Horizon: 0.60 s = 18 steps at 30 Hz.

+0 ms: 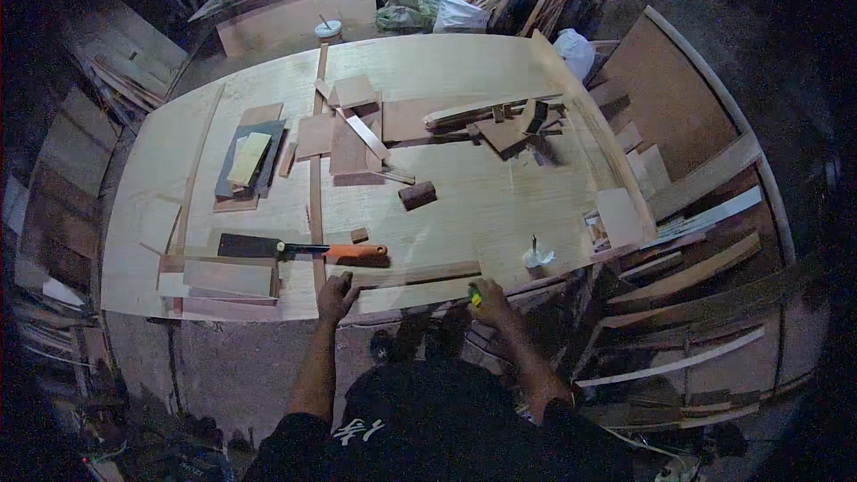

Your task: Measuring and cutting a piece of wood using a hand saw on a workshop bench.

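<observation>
A narrow wooden strip [415, 276] lies along the near edge of a pale wood worktop [428, 223]. My left hand [336, 297] is closed at the strip's left end, its fingertips partly hidden. At the right end, my right hand [494, 303] is closed round a small yellow-green and black tape measure [476, 295]. Just beyond my left hand rests a handsaw [259, 246] with an orange handle, its dark blade pointing left. A small wood block [359, 236] sits beside the handle, and a brown cylindrical piece [417, 195] lies farther in.
Stacked boards [230, 278] stand at the near left. Sandpaper-like sheets [245, 159], wood offcuts [357, 138] and a wood assembly [513, 131] occupy the far half. A white glue bottle [537, 254] is at right. Shelves of lumber [696, 277] flank the right side.
</observation>
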Motion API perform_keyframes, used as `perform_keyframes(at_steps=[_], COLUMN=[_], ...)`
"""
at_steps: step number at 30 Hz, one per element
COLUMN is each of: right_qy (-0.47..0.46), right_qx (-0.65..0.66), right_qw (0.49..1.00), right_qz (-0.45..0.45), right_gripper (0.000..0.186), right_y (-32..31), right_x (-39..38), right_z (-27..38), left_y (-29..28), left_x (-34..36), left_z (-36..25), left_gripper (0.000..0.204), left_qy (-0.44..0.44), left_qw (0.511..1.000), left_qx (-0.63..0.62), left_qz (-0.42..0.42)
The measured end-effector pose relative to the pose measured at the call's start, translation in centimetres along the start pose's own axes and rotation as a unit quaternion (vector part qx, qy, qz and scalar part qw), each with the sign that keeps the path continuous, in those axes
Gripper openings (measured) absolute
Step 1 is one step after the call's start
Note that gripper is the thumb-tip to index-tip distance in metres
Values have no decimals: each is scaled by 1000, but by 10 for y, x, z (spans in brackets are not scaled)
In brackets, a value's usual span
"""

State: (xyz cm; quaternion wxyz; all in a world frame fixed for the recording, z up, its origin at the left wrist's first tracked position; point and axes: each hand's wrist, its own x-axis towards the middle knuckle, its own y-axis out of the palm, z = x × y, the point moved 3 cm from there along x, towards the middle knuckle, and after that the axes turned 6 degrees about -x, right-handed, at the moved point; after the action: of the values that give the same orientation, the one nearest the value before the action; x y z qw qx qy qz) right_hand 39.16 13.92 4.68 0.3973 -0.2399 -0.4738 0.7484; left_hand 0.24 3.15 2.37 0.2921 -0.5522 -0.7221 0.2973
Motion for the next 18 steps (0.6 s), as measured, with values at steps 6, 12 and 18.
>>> perform_keyframes(at_steps=[6, 12, 18], right_qy=[48, 107, 86], right_qx=[74, 77, 127], right_qw=[993, 984, 983], right_qz=[77, 117, 106], right_gripper=[55, 53, 53], right_y=[8, 19, 37], right_x=[16, 42, 53], right_z=[35, 53, 81], left_y=[15, 31, 26], left_x=[-1, -3, -8], left_z=[6, -23, -8], left_gripper=[44, 49, 55], left_qy=[5, 3, -27], left_qw=[998, 980, 987], left_qx=[3, 109, 99], left_qz=[-56, -166, -125])
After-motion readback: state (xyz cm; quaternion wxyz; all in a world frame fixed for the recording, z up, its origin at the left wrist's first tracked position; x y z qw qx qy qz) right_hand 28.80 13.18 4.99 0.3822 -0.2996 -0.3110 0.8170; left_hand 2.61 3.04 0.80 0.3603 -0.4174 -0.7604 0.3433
